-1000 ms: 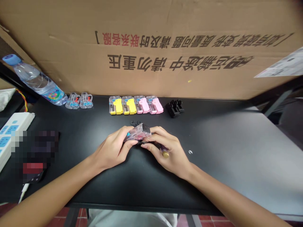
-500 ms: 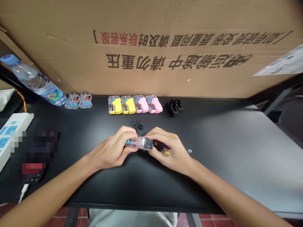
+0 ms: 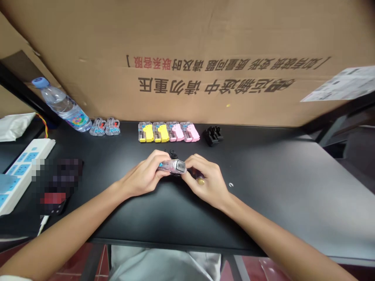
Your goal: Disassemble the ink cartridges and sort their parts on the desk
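Over the middle of the black table, my left hand point(image 3: 145, 174) is closed around a clear plastic case point(image 3: 168, 166) with a black end piece and a bit of blue inside. My right hand point(image 3: 209, 181) is wrapped around a dark tool with a round gold-coloured end point(image 3: 200, 181); its other end is hidden by the fingers. The right fingertips are close to the black end of the case, and I cannot tell whether they touch it. Just behind the hands lie small black rings point(image 3: 172, 153), partly covered by my left hand.
Along the back stand yellow clear-cased pieces point(image 3: 149, 133), pink ones point(image 3: 191, 132), black parts point(image 3: 212, 136) and clear parts with red bits point(image 3: 113, 127). A water bottle point(image 3: 66, 105), power strip point(image 3: 29, 171) and phone point(image 3: 63, 183) are left. A small white clip point(image 3: 231, 184) lies right.
The camera view has shifted, so the table items appear moved. Both hands keep their holds; the clear case is tilted slightly differently and covers more of the black rings.
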`<state>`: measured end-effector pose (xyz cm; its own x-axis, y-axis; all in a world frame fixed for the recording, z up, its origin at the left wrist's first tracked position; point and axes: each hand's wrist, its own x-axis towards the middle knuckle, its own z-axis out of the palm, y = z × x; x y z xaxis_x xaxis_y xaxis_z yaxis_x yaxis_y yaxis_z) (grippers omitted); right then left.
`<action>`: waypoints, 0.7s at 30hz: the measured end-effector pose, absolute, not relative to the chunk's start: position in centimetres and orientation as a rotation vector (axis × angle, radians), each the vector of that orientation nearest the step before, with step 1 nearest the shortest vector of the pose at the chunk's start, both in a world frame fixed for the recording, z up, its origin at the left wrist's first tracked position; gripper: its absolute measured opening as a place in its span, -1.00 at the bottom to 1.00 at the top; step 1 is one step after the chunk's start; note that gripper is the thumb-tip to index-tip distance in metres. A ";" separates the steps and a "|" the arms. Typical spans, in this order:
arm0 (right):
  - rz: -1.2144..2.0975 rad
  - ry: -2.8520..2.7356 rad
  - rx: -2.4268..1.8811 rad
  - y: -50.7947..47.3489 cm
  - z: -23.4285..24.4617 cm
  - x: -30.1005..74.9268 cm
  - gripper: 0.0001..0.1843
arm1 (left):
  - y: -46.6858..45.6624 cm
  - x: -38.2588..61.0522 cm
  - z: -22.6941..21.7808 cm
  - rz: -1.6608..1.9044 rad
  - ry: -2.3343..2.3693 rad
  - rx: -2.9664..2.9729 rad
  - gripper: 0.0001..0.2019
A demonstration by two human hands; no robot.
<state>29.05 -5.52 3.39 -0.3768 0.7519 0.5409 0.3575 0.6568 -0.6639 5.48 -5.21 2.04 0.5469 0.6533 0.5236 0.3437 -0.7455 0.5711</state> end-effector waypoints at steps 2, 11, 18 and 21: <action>0.556 -1.977 -0.881 -5.5 3.3 28.9 -0.82 | -5.2 5.4 1.8 1.067 0.823 2.392 -0.78; 0.532 -1.944 -0.937 -4.1 2.8 29.0 -0.74 | -4.4 4.9 0.8 1.307 0.954 2.212 -0.76; 0.290 -1.855 -1.082 -0.6 2.3 32.4 -0.60 | -2.9 2.5 1.5 1.562 1.106 2.002 -0.57; 0.207 -1.848 -1.203 0.9 2.3 34.1 -0.61 | -2.5 0.9 2.2 1.516 1.364 2.021 -0.51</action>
<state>34.13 0.94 2.27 -0.1281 0.8000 0.5862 0.6504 0.5140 -0.5593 0.88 -2.49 2.15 0.0093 0.7979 0.6027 0.5151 -0.5204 0.6810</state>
